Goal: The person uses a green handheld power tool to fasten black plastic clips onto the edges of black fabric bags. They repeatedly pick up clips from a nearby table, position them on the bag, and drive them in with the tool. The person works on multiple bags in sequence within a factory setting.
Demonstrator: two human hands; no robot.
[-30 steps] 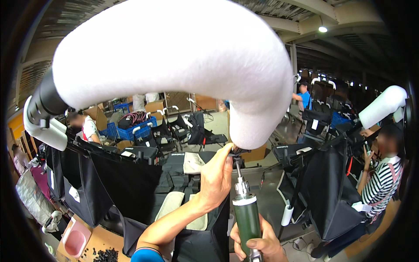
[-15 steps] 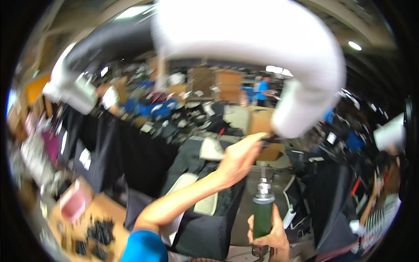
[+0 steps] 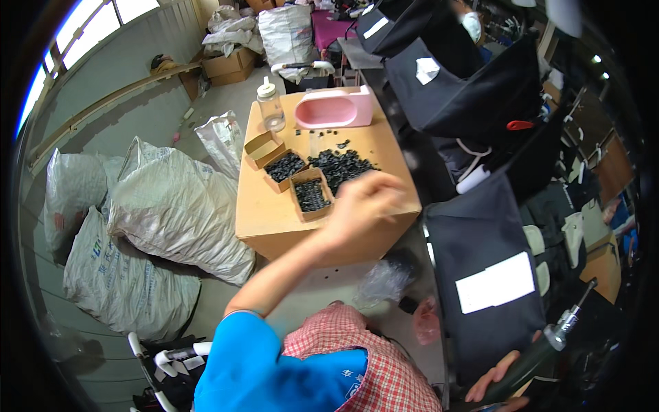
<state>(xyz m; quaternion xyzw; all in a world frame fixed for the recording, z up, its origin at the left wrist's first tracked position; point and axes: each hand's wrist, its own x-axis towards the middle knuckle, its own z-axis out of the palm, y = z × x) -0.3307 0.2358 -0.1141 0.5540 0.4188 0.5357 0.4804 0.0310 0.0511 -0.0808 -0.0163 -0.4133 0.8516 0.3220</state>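
My left hand [image 3: 367,199] is over the near right part of a loose pile of small black pieces [image 3: 340,165] on a cardboard-topped stand. Its fingers are smeared by motion, so whether it pinches a piece is hidden. Beside it stand small cardboard boxes, two of them filled with black pieces [image 3: 311,195] [image 3: 284,166], another with its bare cardboard inside showing [image 3: 264,148]. At the lower right, my right hand [image 3: 495,376] is wrapped round a dark green electric screwdriver [image 3: 527,362], whose silver nose and bit point up and to the right.
A pink holder [image 3: 357,110] and a clear bottle [image 3: 272,111] stand at the stand's far end. Black fabric carriers [image 3: 473,226] line the right side. Large white woven sacks [image 3: 178,206] lie at the left. A clear plastic bag [image 3: 388,278] is on the floor.
The view has swung left and down. My left hand has left the white curved part and moved to the black pieces. My right hand still grips the screwdriver, which now tilts right.
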